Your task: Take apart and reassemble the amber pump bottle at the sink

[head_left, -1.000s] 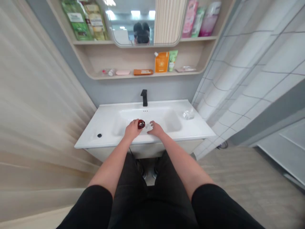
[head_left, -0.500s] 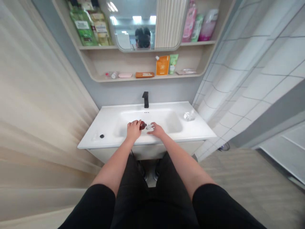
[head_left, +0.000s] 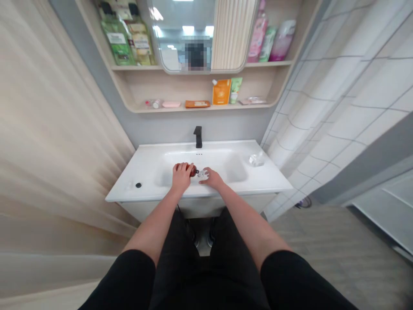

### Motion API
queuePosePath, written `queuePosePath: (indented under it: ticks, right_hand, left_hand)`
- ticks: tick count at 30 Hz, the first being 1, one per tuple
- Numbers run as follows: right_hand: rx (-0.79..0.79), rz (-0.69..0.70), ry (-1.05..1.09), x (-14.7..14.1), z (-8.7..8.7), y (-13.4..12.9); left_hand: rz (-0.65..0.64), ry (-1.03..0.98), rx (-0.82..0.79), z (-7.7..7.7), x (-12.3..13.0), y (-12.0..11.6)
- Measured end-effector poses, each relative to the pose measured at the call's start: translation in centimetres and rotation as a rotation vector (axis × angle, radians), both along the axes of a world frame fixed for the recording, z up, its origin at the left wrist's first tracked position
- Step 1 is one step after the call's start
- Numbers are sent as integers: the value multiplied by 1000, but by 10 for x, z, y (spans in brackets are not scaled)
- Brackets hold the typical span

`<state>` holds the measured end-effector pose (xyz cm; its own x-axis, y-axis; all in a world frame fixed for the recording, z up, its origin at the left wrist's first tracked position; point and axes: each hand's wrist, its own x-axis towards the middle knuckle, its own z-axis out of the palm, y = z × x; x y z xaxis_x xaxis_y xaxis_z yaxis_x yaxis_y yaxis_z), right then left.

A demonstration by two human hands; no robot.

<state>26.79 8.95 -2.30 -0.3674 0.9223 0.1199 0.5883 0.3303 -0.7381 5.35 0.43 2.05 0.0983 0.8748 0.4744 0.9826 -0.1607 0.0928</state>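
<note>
My left hand [head_left: 181,175] is wrapped round a dark brown bottle [head_left: 193,171], which lies almost level over the sink with its narrow black neck pointing right. Close to the bottle's mouth is a small clear cup [head_left: 203,174], gripped by the fingers of my right hand [head_left: 212,178]. The neck is at the cup's rim; whether they touch, or any liquid flows, I cannot make out. Both hands are above the front part of the white sink basin [head_left: 232,165]. A small round black cap [head_left: 138,185] lies on the counter to the left.
A black faucet [head_left: 198,137] rises behind the basin. Crumpled clear plastic [head_left: 256,159] sits on the counter's right side. Above hangs a shelf cabinet [head_left: 135,88] with a mirror, several bottles, an orange pouch [head_left: 221,91] and a green tube [head_left: 235,90]. Curtains flank both sides.
The bottle's neck and the cup have come closer together, with more of the bottle showing beyond my left hand. The camera view has tipped slightly upward.
</note>
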Motion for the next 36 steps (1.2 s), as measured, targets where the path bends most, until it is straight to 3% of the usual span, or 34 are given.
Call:
queuePosePath:
  ticks: [36]
  right_hand:
    - [50,24,-27,-2,-10,10]
  left_hand:
    - [-32,70,88,-11,-7,5]
